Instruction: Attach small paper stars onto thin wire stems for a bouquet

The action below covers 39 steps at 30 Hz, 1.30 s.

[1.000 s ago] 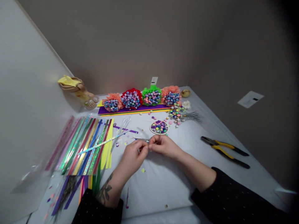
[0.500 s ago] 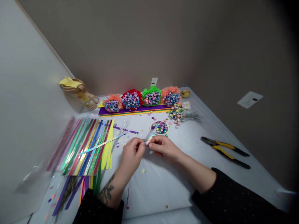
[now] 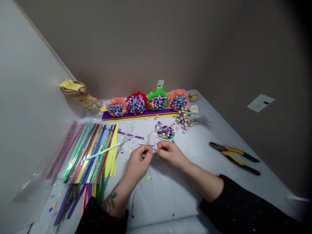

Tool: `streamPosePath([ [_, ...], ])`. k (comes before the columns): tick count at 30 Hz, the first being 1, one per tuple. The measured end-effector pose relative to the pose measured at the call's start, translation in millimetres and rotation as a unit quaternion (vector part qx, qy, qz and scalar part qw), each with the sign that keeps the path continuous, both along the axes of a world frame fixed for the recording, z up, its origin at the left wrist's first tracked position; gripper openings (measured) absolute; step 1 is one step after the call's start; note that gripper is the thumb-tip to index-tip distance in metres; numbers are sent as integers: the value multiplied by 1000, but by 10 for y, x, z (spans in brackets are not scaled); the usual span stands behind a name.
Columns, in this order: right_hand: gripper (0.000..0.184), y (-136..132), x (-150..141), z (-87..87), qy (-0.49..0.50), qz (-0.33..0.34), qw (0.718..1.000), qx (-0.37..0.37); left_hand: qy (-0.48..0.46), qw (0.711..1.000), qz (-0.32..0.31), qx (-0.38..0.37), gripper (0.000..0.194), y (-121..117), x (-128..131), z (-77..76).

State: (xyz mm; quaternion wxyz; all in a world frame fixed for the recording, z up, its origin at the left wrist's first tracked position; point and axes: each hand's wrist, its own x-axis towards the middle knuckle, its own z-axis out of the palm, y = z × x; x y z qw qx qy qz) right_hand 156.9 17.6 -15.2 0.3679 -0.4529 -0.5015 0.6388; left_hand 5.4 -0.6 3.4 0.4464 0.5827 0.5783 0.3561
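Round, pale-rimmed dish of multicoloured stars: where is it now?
In the head view, the round dish sits on the white table just beyond the right hand, left of the yellow-and-black metal pliers.

The bare left hand (image 3: 140, 161) and the bare right hand (image 3: 172, 155) meet nearly fingertip to fingertip, each with thumb and index finger brought together in a pinch and the other fingers curled in. The left forearm (image 3: 120, 198), marked with a dark leaf-shaped tattoo (image 3: 110, 202), angles up and inward; the right forearm (image 3: 206, 180) slants in from the lower right. Black, pale-flecked fabric sleeves (image 3: 243, 209) leave both wrists uncovered.
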Motion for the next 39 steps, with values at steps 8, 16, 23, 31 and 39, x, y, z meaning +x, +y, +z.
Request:
streamPosePath([
  [8,13,-4,-18,16,-60,30,996,63,9,1000,2,8,12,-4,-20,7],
  [16,12,-15,-48,16,-74,28,995,63,14,1000,2,14,12,-10,6,-6],
  [23,6,10,13,46,-15,33,999,34,30,999,21,13,14,13,-37,10],
  [31,15,8,5,27,-18,11,999,37,23,1000,-14,8,16,-10,6,58],
  [39,24,9,15,38,31,-45,998,-24,41,997,-63,8,18,-28,-4,26],
])
